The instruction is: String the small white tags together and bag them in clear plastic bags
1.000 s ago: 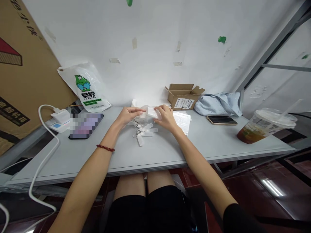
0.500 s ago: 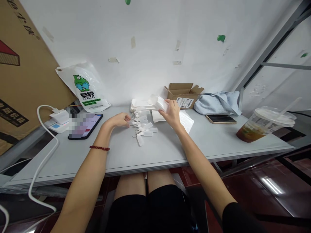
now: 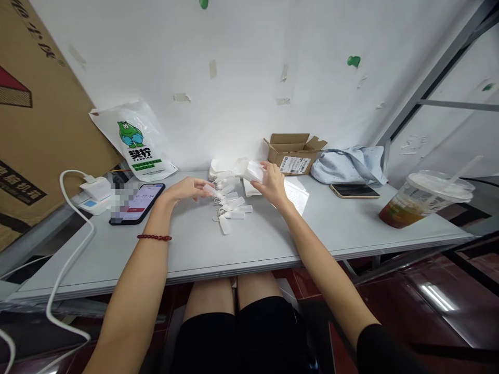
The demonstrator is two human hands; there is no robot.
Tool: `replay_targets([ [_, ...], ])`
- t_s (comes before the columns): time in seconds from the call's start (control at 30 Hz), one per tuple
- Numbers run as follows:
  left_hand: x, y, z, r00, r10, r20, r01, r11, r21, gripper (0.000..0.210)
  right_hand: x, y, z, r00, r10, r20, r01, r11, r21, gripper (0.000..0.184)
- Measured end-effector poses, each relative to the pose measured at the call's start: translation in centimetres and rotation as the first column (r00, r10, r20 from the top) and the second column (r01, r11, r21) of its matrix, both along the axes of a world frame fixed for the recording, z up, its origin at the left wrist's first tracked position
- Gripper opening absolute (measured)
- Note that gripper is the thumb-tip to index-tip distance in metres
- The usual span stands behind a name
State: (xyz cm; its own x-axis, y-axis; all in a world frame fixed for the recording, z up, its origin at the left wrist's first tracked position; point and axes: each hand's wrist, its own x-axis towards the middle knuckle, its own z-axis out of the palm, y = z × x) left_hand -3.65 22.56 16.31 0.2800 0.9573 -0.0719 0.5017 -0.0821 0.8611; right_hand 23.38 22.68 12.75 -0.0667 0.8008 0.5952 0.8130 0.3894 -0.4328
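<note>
My left hand (image 3: 190, 188), with a red bead bracelet on the wrist, pinches a small translucent white tag (image 3: 211, 190) at the left edge of a row of similar tags. These white tags (image 3: 233, 214) have thin loops at their ends and lie overlapping on the table. My right hand (image 3: 273, 183) is closed on a clear plastic bag (image 3: 255, 171), held above a white pad-like stack (image 3: 251, 188). The bag's contents cannot be made out. Behind the tags lies another white packet (image 3: 223, 167), and white sheets (image 3: 298, 193) lie partly under my right wrist.
A small open cardboard box (image 3: 292, 151) and a light blue cloth bag (image 3: 349, 165) stand against the wall. To the right are a phone (image 3: 354, 191) and a plastic drink cup (image 3: 423, 200). At left are a lit phone (image 3: 146, 200), a charger (image 3: 97, 191) with its cable and a white printed bag (image 3: 136, 140).
My left hand has shifted slightly right and up, and the tag at its fingertips has lifted and turned. My right hand has moved slightly left and lower with the plastic bag.
</note>
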Motion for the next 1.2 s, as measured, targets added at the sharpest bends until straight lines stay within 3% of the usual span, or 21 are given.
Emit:
replay_targets([
  [0.17, 0.1, 0.3, -0.6, 0.998, 0.053, 0.036, -0.053, 0.999, -0.005, 0.024, 0.1, 0.2, -0.2, 1.0, 0.004, 0.018, -0.003, 1.0, -0.006, 0.053],
  [0.3, 0.1, 0.8, -0.7, 0.944, 0.136, 0.299, -0.156, 0.987, 0.043, 0.036, 0.1, 0.1, -0.1, 1.0, 0.023, 0.001, -0.023, 1.0, -0.019, 0.052],
  [0.43, 1.0, 0.9, -0.8, 0.862, 0.124, 0.491, -0.207, 0.971, 0.118, 0.049, -0.3, -0.2, 0.0, 0.997, 0.066, 0.032, -0.065, 0.997, -0.039, 0.051],
  [0.8, 4.5, 0.9, -2.0, 0.943, 0.096, 0.319, -0.198, 0.932, 0.305, 0.04, -1.5, -0.6, -0.4, 0.982, 0.161, 0.1, -0.163, 0.987, 0.007, 0.044],
  [1.03, 4.7, 0.4, -1.6, 0.919, 0.214, 0.33, -0.31, 0.911, 0.271, 0.037, -1.4, -0.3, -0.6, 0.978, 0.197, 0.066, -0.202, 0.977, 0.069, 0.038],
  [1.2, 4.7, 0.1, -1.3, 0.92, 0.144, 0.364, -0.232, 0.949, 0.211, 0.046, -1.5, -0.3, -0.5, 0.962, 0.265, 0.063, -0.271, 0.956, 0.112, 0.035],
])
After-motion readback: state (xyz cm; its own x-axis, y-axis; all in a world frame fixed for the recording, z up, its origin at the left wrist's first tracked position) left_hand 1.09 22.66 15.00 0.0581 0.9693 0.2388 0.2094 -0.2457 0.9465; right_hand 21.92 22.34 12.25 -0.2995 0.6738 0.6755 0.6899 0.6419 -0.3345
